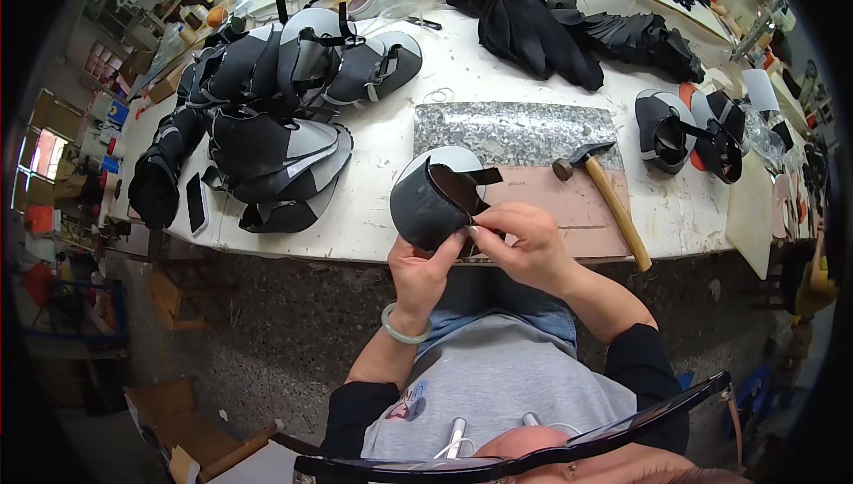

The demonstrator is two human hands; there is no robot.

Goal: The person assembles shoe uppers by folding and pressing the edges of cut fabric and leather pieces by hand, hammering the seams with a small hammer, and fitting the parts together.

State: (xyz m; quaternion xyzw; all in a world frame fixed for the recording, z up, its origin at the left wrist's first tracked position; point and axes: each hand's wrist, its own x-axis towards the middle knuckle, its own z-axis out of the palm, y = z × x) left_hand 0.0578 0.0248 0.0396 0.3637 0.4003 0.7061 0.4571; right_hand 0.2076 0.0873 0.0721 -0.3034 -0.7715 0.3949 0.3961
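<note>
**Both hands on a shoe upper at the front edge of the workbench**

Head view. We see a single shoe upper, dark grey outside with a white rounded end and a brownish lining showing at its opening; a short black strap juts from its top. It is held just above the front edge of the white workbench, before a pink mat and a speckled grey slab.

The left hand cups the upper from below, its fingers curled closed on the dark wall; a pale green bangle circles that wrist. The right hand pinches the rim of the opening, thumb and fingertips pressed together on the edge.

We count one hammer with a wooden handle, lying across the mat toward the front edge; one large heap of grey-and-black uppers at the left end; two further uppers at the right end; and one pile of black fabric pieces near the back edge.
</note>
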